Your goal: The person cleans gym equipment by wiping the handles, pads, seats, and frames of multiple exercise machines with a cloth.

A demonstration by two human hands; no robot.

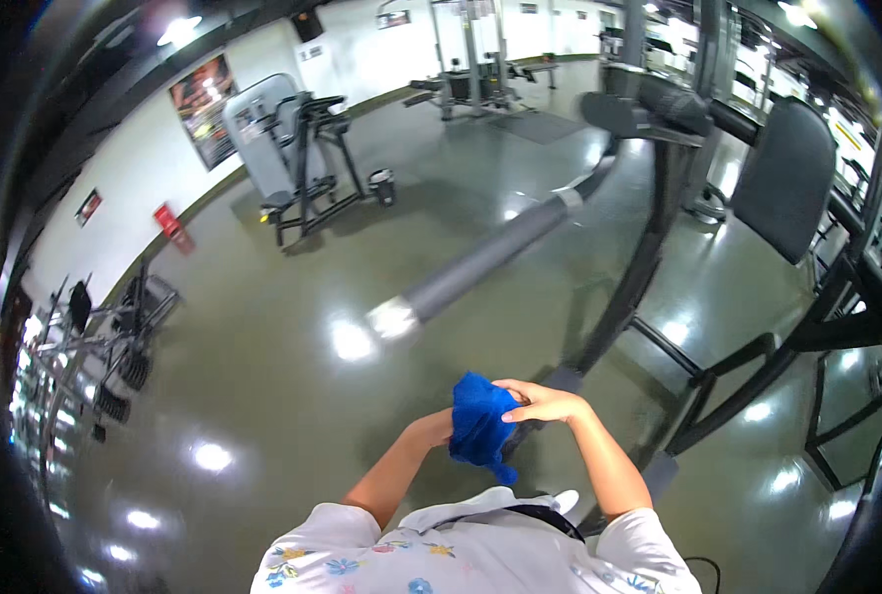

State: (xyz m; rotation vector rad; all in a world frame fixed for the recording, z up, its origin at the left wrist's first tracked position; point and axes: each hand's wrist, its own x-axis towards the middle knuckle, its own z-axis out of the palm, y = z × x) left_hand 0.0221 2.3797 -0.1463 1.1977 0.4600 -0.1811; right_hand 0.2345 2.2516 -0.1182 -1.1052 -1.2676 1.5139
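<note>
A blue cloth (478,419) is bunched between my two hands, in front of my chest. My left hand (438,427) reaches in from the left and is mostly covered by the cloth, so its fingers are hidden. From the right, my right hand (541,401) pinches the cloth's edge between thumb and fingers. Just beyond my hands, a padded machine handle (485,256) with a shiny metal end slants up to the right.
A gym machine's curved black frame (634,275) and dark pad (786,178) stand close on the right. Farther off are a grey-backed machine (281,141), a small bin (383,187), a red object by the wall (169,221), and weight equipment (125,349) at the left.
</note>
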